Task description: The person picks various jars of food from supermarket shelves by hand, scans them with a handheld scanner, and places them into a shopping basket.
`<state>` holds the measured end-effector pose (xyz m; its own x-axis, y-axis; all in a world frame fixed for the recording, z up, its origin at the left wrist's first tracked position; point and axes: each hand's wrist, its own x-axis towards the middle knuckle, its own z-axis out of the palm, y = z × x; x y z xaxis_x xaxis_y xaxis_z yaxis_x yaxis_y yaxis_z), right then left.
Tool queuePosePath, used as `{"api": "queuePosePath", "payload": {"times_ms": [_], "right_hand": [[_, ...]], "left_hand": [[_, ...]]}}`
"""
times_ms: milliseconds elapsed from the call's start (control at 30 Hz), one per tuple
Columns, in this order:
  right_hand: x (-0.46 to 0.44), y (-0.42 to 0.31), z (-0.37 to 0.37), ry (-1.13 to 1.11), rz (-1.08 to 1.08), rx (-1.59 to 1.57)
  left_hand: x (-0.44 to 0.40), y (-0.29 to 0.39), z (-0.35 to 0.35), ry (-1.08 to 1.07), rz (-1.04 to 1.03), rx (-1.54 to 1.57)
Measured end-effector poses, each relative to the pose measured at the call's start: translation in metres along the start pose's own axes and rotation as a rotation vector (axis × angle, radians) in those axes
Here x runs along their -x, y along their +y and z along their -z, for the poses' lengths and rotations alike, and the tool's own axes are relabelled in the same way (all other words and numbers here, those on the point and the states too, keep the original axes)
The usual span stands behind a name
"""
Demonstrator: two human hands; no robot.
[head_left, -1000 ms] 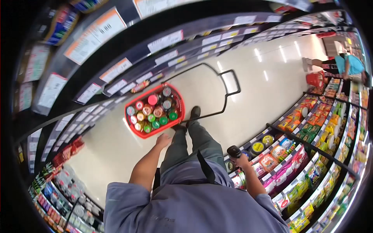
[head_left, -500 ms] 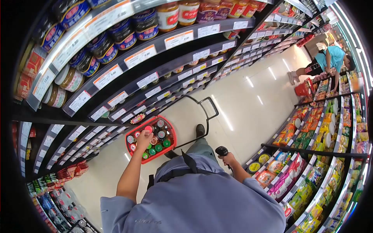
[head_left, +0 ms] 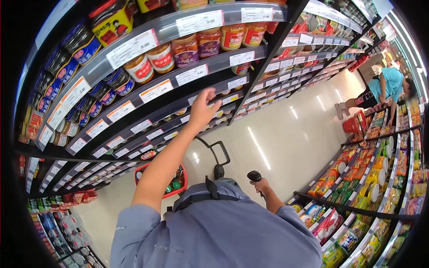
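My left hand is raised in front of the left shelves, fingers apart and holding nothing, just below a row of white price tags. On the shelf above it stand jars with red, white and purple labels. My right hand grips a black handheld device by its handle, out over the floor. Below my left forearm is the red basket of jars, partly hidden by the arm.
Blue-labelled jars fill the shelf at upper left. A black-framed handle rises beside the basket. Packets line the right shelves. A person in a blue top bends near another red basket at the far right.
My left hand has left the jars in the basket and moved up and right to the shelf. The view has shifted, showing more shelf. My right hand still holds the device.
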<state>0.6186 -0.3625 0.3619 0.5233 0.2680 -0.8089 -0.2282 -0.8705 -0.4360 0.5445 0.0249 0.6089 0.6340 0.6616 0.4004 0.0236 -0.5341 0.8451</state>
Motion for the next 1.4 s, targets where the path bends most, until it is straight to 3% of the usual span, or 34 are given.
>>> {"api": "queuePosePath", "payload": {"times_ms": [67, 200, 567, 667, 867, 933, 967, 1000, 1067, 1100, 1167, 1400], "right_hand": [[-0.005, -0.004, 0.015, 0.006, 0.023, -0.023], [-0.021, 0.007, 0.033, -0.056, 0.009, -0.157], [-0.014, 0.053, 0.049, -0.103, -0.125, -0.245], [-0.020, 0.062, 0.054, -0.104, -0.156, -0.245], [-0.030, 0.052, 0.065, -0.086, -0.134, -0.216], [-0.037, 0.046, 0.069, -0.096, -0.076, -0.275], [-0.037, 0.042, 0.071, -0.105, -0.058, -0.254], [-0.038, 0.037, 0.073, -0.109, -0.062, -0.253], [-0.039, 0.029, 0.074, -0.113, -0.052, -0.232], [-0.040, 0.024, 0.074, -0.122, -0.061, -0.241], [-0.040, 0.020, 0.075, -0.136, -0.069, -0.217], [-0.045, 0.014, 0.069, -0.161, -0.030, -0.125]], "left_hand": [[-0.039, 0.004, -0.030, 0.069, -0.084, -0.059], [-0.094, 0.022, -0.075, 0.066, 0.054, -0.253], [-0.154, 0.009, -0.150, 0.132, 0.271, -0.281], [-0.156, 0.007, -0.156, 0.229, 0.220, -0.355], [-0.168, -0.015, -0.153, 0.034, 0.333, -0.097], [-0.166, -0.020, -0.149, 0.214, 0.215, -0.164], [-0.162, -0.008, -0.139, 0.176, 0.349, -0.134], [-0.159, -0.011, -0.133, 0.175, 0.353, -0.137], [-0.154, -0.023, -0.119, 0.355, 0.518, 0.283], [-0.147, -0.025, -0.112, 0.355, 0.523, 0.280], [-0.124, -0.010, -0.090, 0.285, 0.446, 0.617], [-0.037, -0.002, -0.024, 0.034, 0.527, 0.921]]}}
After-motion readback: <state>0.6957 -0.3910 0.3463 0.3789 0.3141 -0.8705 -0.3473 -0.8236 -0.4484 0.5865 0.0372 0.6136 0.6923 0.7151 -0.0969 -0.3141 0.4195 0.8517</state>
